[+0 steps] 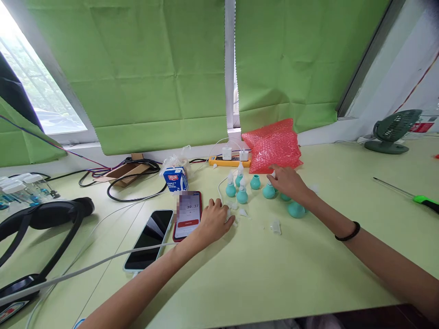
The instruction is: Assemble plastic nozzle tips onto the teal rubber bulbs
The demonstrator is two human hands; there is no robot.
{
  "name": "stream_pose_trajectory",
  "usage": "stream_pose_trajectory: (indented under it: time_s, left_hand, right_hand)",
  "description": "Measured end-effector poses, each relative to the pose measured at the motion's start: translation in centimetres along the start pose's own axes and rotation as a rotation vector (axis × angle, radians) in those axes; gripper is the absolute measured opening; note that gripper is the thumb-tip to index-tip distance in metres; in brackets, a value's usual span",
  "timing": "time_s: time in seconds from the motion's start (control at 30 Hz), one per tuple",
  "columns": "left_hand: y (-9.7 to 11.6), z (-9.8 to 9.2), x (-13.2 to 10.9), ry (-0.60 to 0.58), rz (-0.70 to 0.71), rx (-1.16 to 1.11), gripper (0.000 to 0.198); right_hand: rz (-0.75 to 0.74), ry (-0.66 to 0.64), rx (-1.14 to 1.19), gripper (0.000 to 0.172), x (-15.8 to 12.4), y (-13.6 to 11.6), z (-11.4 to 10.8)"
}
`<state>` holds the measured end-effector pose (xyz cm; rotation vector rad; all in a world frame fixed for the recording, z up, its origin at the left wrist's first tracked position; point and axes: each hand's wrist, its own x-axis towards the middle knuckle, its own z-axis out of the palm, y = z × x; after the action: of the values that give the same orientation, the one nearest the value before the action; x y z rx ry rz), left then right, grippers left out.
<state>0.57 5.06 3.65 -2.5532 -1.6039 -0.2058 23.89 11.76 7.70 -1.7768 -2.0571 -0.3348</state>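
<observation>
Several small teal rubber bulbs stand in the middle of the pale green table; some carry clear nozzle tips. My right hand reaches over them, its fingers curled down onto a teal bulb beside the red bubble-wrap bag. Another teal bulb lies by my right wrist. My left hand rests on the table with fingers curled around a small clear piece I can barely see. Loose clear caps lie between my two hands.
A phone in a red case showing a timer and a dark phone lie left of my left hand. A milk carton, cables, a yellow power strip, a black headset, a desk fan and a green-handled screwdriver lie around.
</observation>
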Motion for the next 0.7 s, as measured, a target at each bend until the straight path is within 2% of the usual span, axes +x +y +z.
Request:
stream_pose_trajectory:
  time_s: [0.17,0.2,0.27,0.33,0.4,0.53,0.7]
  left_hand:
    - [-0.1,-0.3,0.8,-0.009,-0.005,-0.007,0.032]
    - [-0.1,-0.3,1.1,-0.012,-0.016,-0.006,0.033]
    - [-0.2,-0.3,1.7,-0.022,-0.034,-0.003,0.031]
    - [-0.3,-0.2,2.2,-0.036,-0.038,-0.003,0.027]
    - [-0.1,-0.1,2.5,-0.045,-0.031,-0.007,0.023]
    - [0.3,-0.1,2.3,-0.047,0.023,-0.028,0.022]
    - [0.5,-0.1,2.4,0.016,0.048,-0.046,0.028]
  right_hand:
    - [0.011,0.068,-0.033,0.039,-1.1,-1.0,-1.0]
    - [-0.027,0.096,-0.015,0.037,-1.7,-1.5,-1.2]
    - [-0.205,0.105,0.077,0.033,-3.3,-2.8,-1.3]
    - [-0.404,0.003,0.172,0.03,-5.0,-4.1,-0.9]
    - [-0.496,-0.137,0.18,0.03,-6.4,-5.2,-0.1]
    - [-0.512,-0.3,0.067,0.03,-7.6,-6.0,1.2]
    - [-0.512,-0.306,0.0,0.029,-7.5,-5.6,1.5]
